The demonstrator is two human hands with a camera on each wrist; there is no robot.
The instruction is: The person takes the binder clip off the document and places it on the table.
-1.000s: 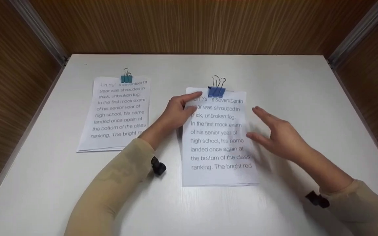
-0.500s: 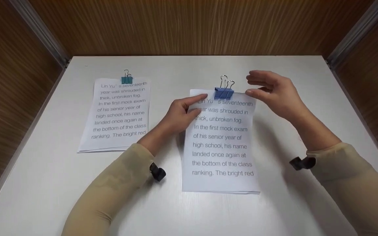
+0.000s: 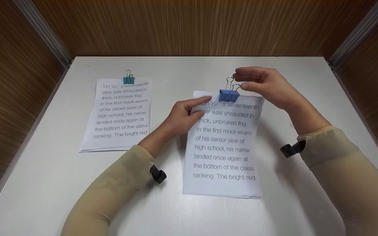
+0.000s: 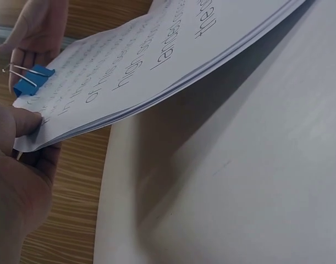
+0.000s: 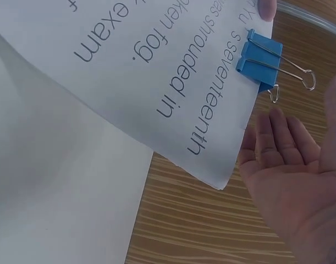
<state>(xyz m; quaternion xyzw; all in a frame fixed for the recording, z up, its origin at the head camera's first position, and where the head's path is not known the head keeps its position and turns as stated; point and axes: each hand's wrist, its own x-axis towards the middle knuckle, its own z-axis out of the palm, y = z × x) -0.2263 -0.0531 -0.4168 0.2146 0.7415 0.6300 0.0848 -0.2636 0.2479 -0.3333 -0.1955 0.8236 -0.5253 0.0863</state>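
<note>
My left hand (image 3: 183, 115) grips the upper left edge of a printed paper stack (image 3: 223, 152); the left wrist view shows its thumb on top and fingers beneath. The stack's top end is raised off the table and tilted. A blue binder clip (image 3: 229, 95) bites the top edge, its two wire handles standing up. Close to those handles is my right hand (image 3: 269, 86), thumb and fingers spread apart. In the right wrist view its loosely bent fingers (image 5: 275, 143) lie just beyond the clip, holding nothing.
A second printed paper stack (image 3: 120, 113) with a teal binder clip (image 3: 129, 80) lies flat to the left on the white table (image 3: 61, 183). Wood-grain panels (image 3: 195, 29) wall the table at the back and sides.
My right hand has moved from beside the stack's right edge up and left to the clip's handles. The stack's top end, gripped by my left hand, has lifted and shifted slightly right.
</note>
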